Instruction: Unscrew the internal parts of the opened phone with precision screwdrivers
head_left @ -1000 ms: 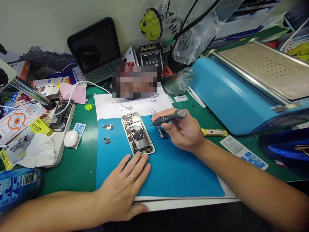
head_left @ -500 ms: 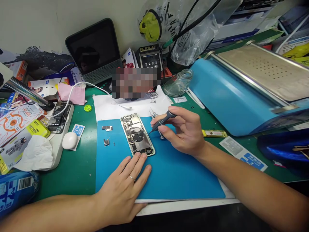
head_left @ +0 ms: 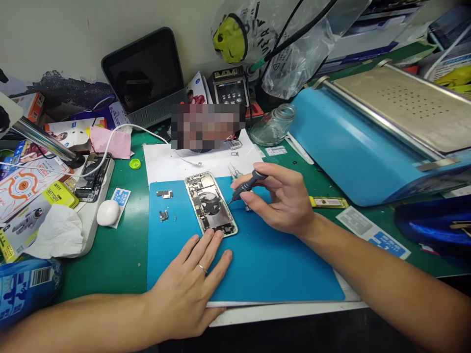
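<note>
An opened phone [head_left: 211, 203] lies on the blue mat [head_left: 257, 269], its inner parts showing. My left hand [head_left: 195, 279] rests flat with fingers spread, its fingertips touching the phone's lower end. Between thumb and fingers of my right hand [head_left: 283, 198] is a dark screwdriver [head_left: 248, 188], tilted, its tip just right of the phone's edge. Small metal parts, among them a bracket [head_left: 164, 194] and a connector piece [head_left: 163, 214], lie left of the phone. Behind the screwdriver, metal tweezers [head_left: 234, 171] are partly hidden by my right hand.
A blue machine with a metal plate [head_left: 405, 105] fills the right side. At the back are a glass jar [head_left: 274, 125] and a dark screen [head_left: 143, 71]. To the left sit a white case [head_left: 108, 213], boxes, a crumpled tissue [head_left: 57, 232] and a white cable [head_left: 106, 142].
The camera view has shifted very slightly. Both hands, the screwdriver and the phone keep nearly the same places relative to each other.
</note>
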Available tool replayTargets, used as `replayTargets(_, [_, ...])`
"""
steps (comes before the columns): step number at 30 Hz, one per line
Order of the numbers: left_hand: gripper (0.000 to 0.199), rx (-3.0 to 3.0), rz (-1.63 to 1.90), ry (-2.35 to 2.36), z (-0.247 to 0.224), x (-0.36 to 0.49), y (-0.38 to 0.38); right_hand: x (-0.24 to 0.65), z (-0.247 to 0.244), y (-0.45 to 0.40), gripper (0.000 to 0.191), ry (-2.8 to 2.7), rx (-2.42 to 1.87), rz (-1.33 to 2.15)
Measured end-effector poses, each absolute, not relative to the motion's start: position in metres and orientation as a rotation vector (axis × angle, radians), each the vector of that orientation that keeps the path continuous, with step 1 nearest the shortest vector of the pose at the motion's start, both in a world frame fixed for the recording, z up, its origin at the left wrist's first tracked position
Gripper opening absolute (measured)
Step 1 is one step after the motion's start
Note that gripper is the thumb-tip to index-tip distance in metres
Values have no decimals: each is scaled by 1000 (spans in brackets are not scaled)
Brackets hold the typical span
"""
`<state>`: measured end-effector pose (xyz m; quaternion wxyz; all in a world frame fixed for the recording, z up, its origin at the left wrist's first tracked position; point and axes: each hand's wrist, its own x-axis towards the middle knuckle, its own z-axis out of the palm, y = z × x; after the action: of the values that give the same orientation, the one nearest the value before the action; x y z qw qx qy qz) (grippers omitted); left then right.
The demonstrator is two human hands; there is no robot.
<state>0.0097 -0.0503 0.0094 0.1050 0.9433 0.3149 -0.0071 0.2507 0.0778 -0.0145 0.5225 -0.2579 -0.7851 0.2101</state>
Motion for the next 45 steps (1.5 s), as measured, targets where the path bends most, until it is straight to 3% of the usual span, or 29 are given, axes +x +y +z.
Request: replayTargets(45, [82, 2751, -35, 924, 10, 10, -50, 250, -10, 80, 64, -1859, -609, 471])
